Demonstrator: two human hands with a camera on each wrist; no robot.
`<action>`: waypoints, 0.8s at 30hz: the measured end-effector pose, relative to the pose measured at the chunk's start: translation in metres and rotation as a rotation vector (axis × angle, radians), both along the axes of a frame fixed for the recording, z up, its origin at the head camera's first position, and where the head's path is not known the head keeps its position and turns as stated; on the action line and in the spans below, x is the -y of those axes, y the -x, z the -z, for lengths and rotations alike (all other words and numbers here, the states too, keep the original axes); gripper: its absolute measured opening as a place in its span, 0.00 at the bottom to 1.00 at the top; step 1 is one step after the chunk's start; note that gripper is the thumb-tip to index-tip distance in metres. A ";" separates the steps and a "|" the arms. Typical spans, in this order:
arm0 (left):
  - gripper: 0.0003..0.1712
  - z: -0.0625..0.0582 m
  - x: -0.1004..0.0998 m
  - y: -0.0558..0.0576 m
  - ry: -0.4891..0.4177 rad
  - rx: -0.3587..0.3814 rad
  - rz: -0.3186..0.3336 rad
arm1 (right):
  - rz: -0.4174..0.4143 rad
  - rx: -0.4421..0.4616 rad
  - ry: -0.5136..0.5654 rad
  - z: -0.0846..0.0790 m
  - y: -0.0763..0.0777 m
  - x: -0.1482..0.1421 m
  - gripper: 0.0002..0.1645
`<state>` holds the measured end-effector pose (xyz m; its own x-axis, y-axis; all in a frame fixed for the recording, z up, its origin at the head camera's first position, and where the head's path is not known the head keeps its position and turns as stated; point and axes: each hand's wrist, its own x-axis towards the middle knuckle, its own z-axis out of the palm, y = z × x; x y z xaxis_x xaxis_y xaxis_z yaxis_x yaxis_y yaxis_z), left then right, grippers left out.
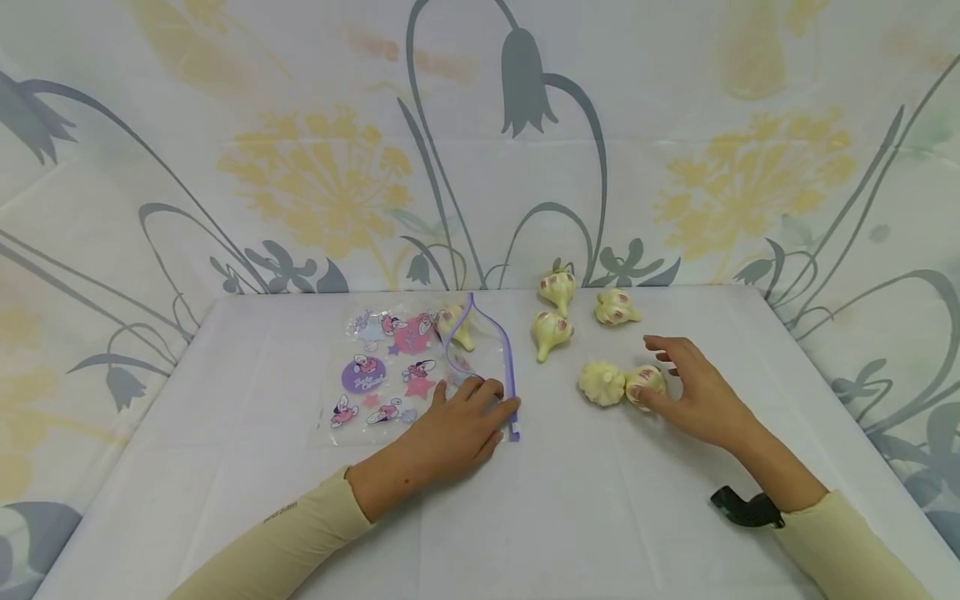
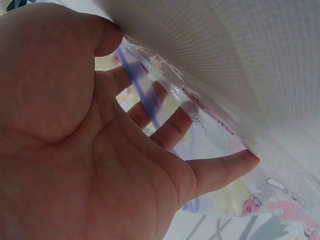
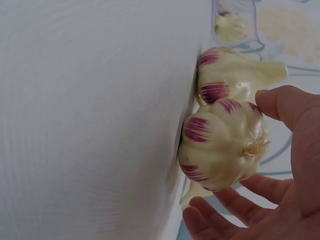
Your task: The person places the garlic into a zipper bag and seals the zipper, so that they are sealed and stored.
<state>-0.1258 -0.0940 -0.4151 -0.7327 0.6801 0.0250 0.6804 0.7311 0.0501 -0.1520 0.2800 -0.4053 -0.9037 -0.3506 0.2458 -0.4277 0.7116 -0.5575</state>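
Note:
A clear zip bag (image 1: 375, 392) printed with pink and purple cartoon figures lies flat, its purple zip edge (image 1: 512, 367) bowed apart at the mouth. One garlic bulb (image 1: 462, 333) shows through the plastic near that mouth. My left hand (image 1: 465, 421) rests on the bag by the zip, fingers spread and fairly straight; in the left wrist view the purple strip crosses them. At right, my right hand (image 1: 693, 396) reaches round a purple-streaked garlic bulb (image 3: 225, 145), thumb at its side and fingers loosely spread. Another garlic bulb (image 1: 602, 383) sits against it.
Behind these lie more garlic bulbs: one at the back (image 1: 557, 289), one pointing forward (image 1: 551, 333) and one to the right (image 1: 617, 307). A white cloth (image 1: 570, 517) covers the table, and a floral curtain (image 1: 480, 167) stands behind. A black strap piece (image 1: 745, 507) hangs at the right wrist.

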 end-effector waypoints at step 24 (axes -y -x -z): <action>0.27 -0.001 0.001 0.000 -0.008 -0.018 0.017 | -0.037 -0.069 -0.035 0.004 0.000 0.001 0.41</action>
<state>-0.1258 -0.0946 -0.4141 -0.7205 0.6920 0.0441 0.6934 0.7192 0.0434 -0.1521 0.2789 -0.4096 -0.8715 -0.3928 0.2936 -0.4902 0.7134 -0.5008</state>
